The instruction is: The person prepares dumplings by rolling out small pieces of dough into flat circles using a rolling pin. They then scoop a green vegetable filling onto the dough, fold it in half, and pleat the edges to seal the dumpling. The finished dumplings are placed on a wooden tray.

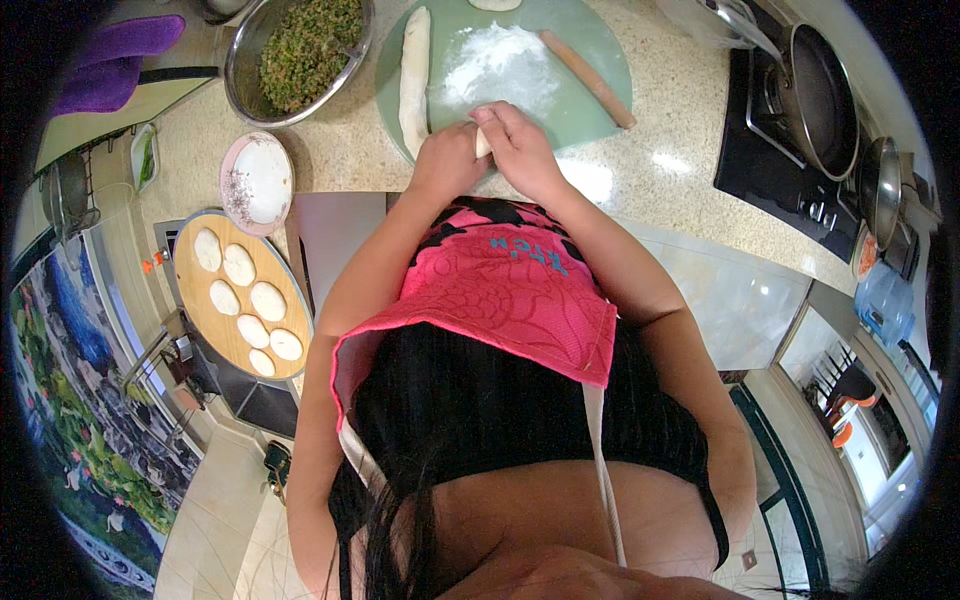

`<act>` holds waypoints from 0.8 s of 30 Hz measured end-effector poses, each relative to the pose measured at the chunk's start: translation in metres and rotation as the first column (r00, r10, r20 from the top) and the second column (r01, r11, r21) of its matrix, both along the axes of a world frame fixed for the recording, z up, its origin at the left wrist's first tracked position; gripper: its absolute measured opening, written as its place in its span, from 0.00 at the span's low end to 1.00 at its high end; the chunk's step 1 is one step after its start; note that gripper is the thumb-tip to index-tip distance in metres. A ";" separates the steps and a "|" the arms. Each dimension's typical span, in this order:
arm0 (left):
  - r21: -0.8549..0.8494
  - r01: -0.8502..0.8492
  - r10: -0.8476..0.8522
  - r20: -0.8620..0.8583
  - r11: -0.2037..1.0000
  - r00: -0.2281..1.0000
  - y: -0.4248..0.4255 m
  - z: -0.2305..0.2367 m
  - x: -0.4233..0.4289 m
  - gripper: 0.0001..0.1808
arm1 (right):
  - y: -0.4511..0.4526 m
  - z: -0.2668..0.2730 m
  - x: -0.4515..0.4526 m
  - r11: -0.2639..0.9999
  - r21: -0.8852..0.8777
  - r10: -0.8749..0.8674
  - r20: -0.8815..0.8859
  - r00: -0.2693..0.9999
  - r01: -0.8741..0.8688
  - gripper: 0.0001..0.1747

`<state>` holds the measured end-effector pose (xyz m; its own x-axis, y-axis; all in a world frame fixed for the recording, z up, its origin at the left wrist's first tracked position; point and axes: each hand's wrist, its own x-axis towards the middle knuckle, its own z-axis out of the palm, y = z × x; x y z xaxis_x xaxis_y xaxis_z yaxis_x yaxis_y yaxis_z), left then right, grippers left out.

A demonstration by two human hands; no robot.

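Between my two hands, at the near edge of a round green mat (600,45), is a small piece of white dough (483,142). My left hand (450,161) closes around one side of it, and my right hand (521,146) wraps the other side with its thumb on top. Most of the piece is hidden by my fingers. Just beyond the left hand lies a long dough roll (415,75). White flour (499,67) is heaped on the mat, with a wooden rolling pin (589,80) slanting along its right side.
A steel bowl of chopped green filling (311,60) stands at upper left, above a floral bowl (259,184) of white powder. Several flat dough rounds (253,330) lie on a round wooden board (199,315). A frying pan (825,105) sits on the black cooktop (780,195) at right.
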<state>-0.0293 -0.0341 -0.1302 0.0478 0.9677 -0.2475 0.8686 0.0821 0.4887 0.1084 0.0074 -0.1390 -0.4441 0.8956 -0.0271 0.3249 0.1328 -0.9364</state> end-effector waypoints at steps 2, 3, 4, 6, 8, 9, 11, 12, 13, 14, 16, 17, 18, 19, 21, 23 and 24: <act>-0.093 0.001 -0.003 -0.013 0.996 1.000 0.001 0.003 0.000 0.15 | -0.006 0.020 -0.003 0.998 -0.068 0.019 0.037 0.999 -0.016 0.14; -0.034 -0.035 0.036 0.032 0.999 0.999 0.001 -0.001 -0.001 0.15 | -0.006 0.018 -0.002 1.000 -0.004 0.017 0.021 1.000 -0.017 0.13; 0.022 -0.074 0.072 0.079 0.997 0.994 -0.002 -0.008 -0.003 0.16 | -0.006 0.014 -0.002 0.998 0.060 0.016 0.006 1.000 -0.017 0.13; 0.108 -0.085 0.073 0.104 0.991 0.992 -0.003 -0.006 -0.006 0.16 | -0.004 0.006 0.000 0.998 0.056 0.002 -0.036 0.999 0.000 0.12; 0.170 -0.020 0.011 0.053 0.985 0.999 -0.003 0.008 -0.007 0.17 | -0.001 -0.001 0.006 0.996 -0.082 -0.034 -0.086 0.996 0.027 0.13; 0.184 -0.005 -0.004 0.048 0.983 0.999 -0.005 0.007 -0.009 0.17 | 0.000 0.002 0.006 0.995 -0.092 -0.058 -0.127 0.990 0.046 0.13; 0.213 0.027 -0.036 0.038 0.977 0.999 -0.008 0.001 -0.013 0.19 | 0.003 0.003 0.007 0.966 -0.255 -0.077 -0.149 0.986 0.038 0.15; 0.211 0.035 -0.040 0.018 0.977 0.999 -0.008 0.000 -0.012 0.19 | 0.005 0.003 0.007 0.943 -0.331 -0.089 -0.156 0.984 0.033 0.16; 0.209 0.043 -0.044 -0.002 0.977 0.999 -0.008 -0.002 -0.010 0.20 | 0.005 0.003 0.005 0.972 -0.233 -0.064 -0.121 0.991 0.034 0.17; 0.207 0.052 -0.048 -0.023 0.977 0.999 -0.007 -0.003 -0.009 0.21 | 0.002 0.005 0.005 0.984 -0.174 -0.039 -0.066 0.997 0.027 0.17; 0.181 0.051 -0.043 -0.046 0.982 0.998 -0.007 -0.005 -0.011 0.21 | -0.002 0.021 0.002 0.998 -0.056 0.001 0.047 0.999 0.001 0.17; 0.167 0.049 -0.040 -0.058 0.985 0.998 -0.007 -0.006 -0.012 0.21 | -0.005 0.018 -0.001 0.998 0.070 0.007 0.062 0.998 -0.011 0.17; 0.188 0.040 -0.035 -0.032 0.981 0.999 -0.007 -0.008 -0.013 0.18 | -0.009 0.013 -0.005 0.981 0.195 0.010 0.073 0.997 -0.025 0.17; 0.207 0.031 -0.030 -0.007 0.978 1.000 -0.007 -0.011 -0.013 0.17 | -0.012 0.009 -0.008 0.948 0.317 0.012 0.085 0.996 -0.039 0.17; 0.209 0.055 -0.059 0.011 0.976 0.998 -0.007 -0.017 -0.014 0.14 | -0.015 0.005 -0.012 0.970 0.243 -0.007 0.058 0.998 -0.008 0.14; 0.173 0.124 -0.125 -0.003 0.977 0.992 -0.007 -0.020 -0.018 0.12 | -0.016 0.002 -0.018 0.981 0.194 -0.019 0.045 0.999 0.010 0.12; 0.202 0.096 -0.101 0.015 0.975 0.995 -0.007 -0.020 -0.017 0.12 | -0.015 0.000 -0.020 0.982 0.186 -0.022 0.052 0.998 0.012 0.12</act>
<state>-0.0467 -0.0412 -0.1504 0.1493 0.9877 -0.0459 0.8548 -0.1056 0.5082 0.0880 -0.0077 -0.1393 -0.4308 0.8948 0.1173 0.3774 0.2967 -0.8772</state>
